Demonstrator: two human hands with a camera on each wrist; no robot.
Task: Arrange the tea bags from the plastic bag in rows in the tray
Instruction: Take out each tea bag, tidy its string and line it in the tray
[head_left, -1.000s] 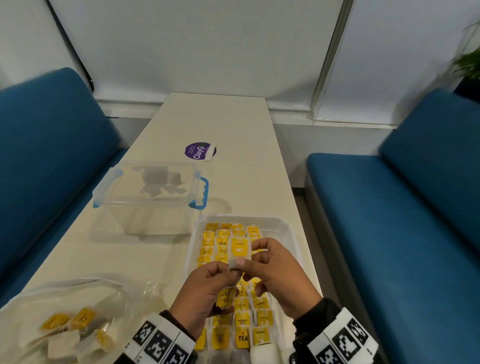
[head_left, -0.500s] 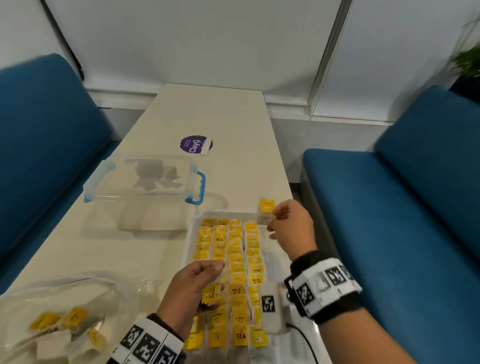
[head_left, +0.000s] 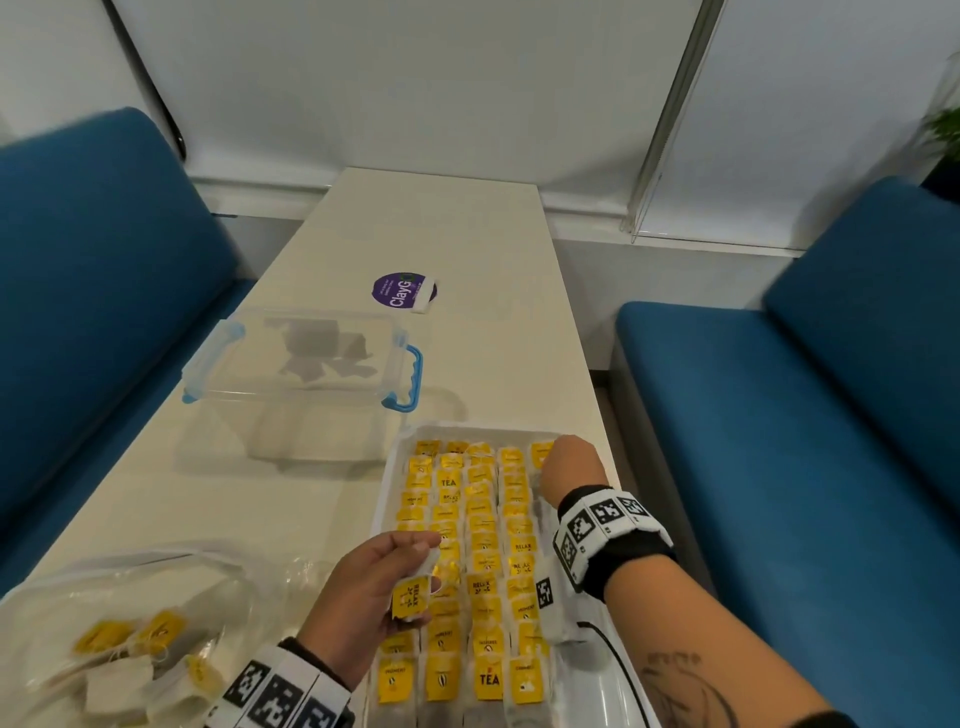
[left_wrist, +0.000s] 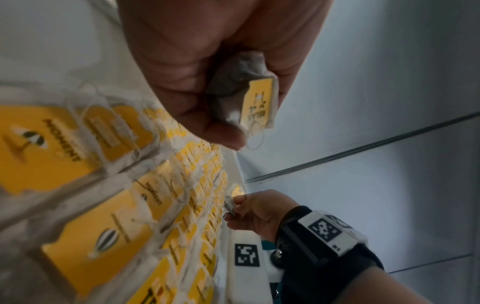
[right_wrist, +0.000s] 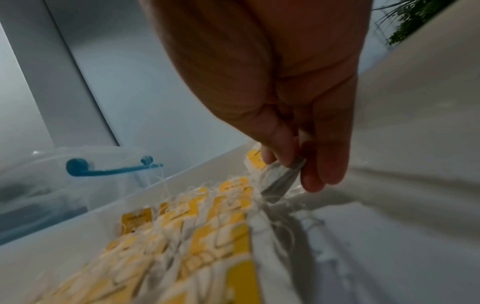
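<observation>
- The right hand (head_left: 571, 465) is pinching a yellow-tagged white paper tea bag (right_wrist: 275, 174) at the far right corner of the shallow white plastic tray (head_left: 395, 457), beside the filled rows.
- The left hand (head_left: 374, 587) is gripping another yellow-labelled tea bag (head_left: 413, 597) over the tray's near-left rows.
- The clear plastic bag (head_left: 130, 623) is lying on the table, left, holding more bags.

- A long cream rectangular counter (head_left: 447, 249) is running toward a plain white wall (head_left: 405, 78).
- Blue upholstered benches (head_left: 810, 415) are flanking it.
- A green leafy plant (head_left: 943, 130) is peeking in at right.
</observation>
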